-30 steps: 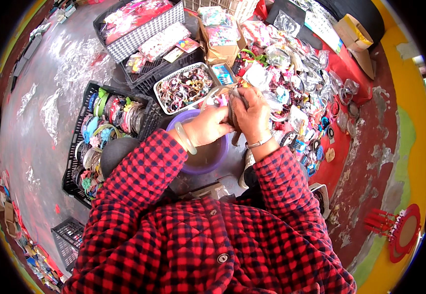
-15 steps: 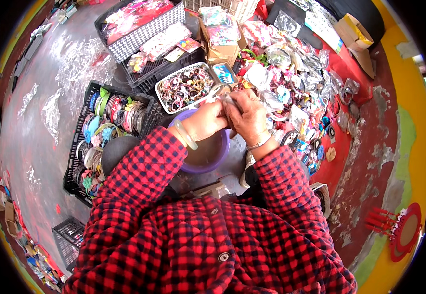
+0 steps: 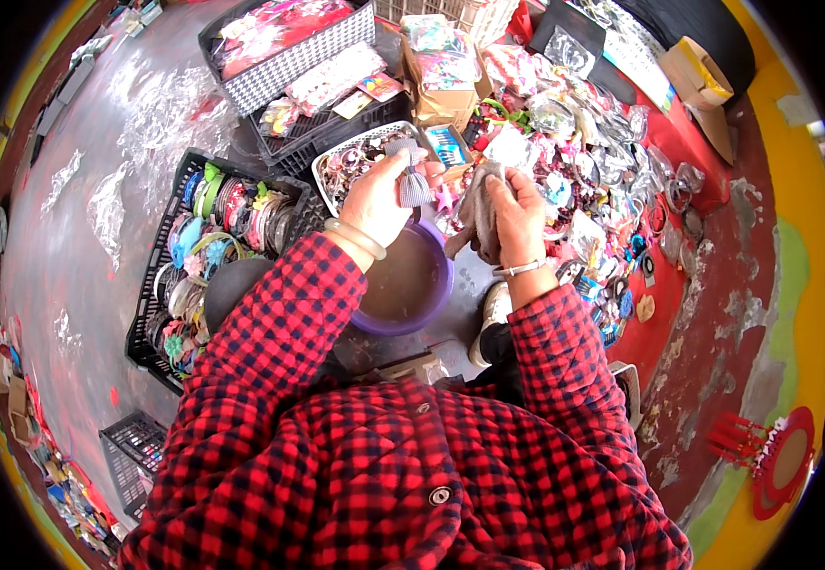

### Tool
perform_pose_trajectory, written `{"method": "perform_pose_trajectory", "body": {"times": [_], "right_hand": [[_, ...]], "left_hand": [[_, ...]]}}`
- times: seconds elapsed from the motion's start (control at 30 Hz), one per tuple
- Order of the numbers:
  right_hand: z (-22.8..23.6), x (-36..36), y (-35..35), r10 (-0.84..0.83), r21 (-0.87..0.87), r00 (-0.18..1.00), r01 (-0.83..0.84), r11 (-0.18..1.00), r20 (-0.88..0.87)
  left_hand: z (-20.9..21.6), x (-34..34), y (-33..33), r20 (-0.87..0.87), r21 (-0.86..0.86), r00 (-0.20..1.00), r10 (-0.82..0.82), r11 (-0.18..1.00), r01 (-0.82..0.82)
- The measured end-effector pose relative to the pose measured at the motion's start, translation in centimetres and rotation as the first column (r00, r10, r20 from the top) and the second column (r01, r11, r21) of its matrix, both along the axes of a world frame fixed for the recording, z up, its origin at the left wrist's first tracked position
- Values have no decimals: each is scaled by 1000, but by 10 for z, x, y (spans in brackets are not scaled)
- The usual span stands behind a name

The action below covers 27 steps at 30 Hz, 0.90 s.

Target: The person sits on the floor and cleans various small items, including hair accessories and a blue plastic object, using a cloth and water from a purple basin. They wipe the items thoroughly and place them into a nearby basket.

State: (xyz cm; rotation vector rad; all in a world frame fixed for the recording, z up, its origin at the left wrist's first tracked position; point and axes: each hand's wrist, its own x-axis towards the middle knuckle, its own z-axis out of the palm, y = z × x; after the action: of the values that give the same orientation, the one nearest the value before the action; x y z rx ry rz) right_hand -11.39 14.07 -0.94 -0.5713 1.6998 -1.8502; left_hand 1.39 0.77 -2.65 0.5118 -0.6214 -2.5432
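Observation:
A grey striped fabric bow [image 3: 413, 180] is gripped in my left hand [image 3: 380, 201], above the white basket; whether it is fixed to a headband or clip is hidden by the hand. My right hand [image 3: 519, 217] pinches a damp-looking brownish-grey rag [image 3: 478, 214], which hangs down from the fingers. Between and below the hands stands a purple basin [image 3: 445, 296] with murky water in it. Bow and rag are apart. Beyond my left hand the white basket [image 3: 321, 176] is filled with hair ties and similar accessories.
To the left, a black crate [image 3: 137, 323] holds rows of headbands. Stacked crates [image 3: 298, 66] and a cardboard box [image 3: 445, 100] of packets stand at the back. A large pile of hair accessories [image 3: 574, 180] spreads over red sheeting on the right. My shoe [image 3: 495, 313] is beside the basin.
My hands were together over the basin's far rim; now they have moved apart. The bow shows clearly in my left hand, and the rag hangs from my right, farther right.

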Motion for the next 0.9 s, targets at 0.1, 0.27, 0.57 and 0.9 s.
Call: {"method": "perform_pose_trajectory", "body": {"times": [0.1,0.27,0.57,0.9], "right_hand": [[2,14,-3,-2,46,886,27,999,-463],[16,36,-8,70,26,524,-91,996,-849],[13,54,-6,327,325,319,-60,944,-890],[30,48,-5,35,29,482,-19,999,-875]], "left_hand": [[15,-2,8,20,-34,999,31,999,-30],[16,-3,22,-90,-2,994,59,998,-59],[12,1,14,-73,94,988,137,987,-129],[20,-2,4,-127,34,972,196,981,-193]]}}
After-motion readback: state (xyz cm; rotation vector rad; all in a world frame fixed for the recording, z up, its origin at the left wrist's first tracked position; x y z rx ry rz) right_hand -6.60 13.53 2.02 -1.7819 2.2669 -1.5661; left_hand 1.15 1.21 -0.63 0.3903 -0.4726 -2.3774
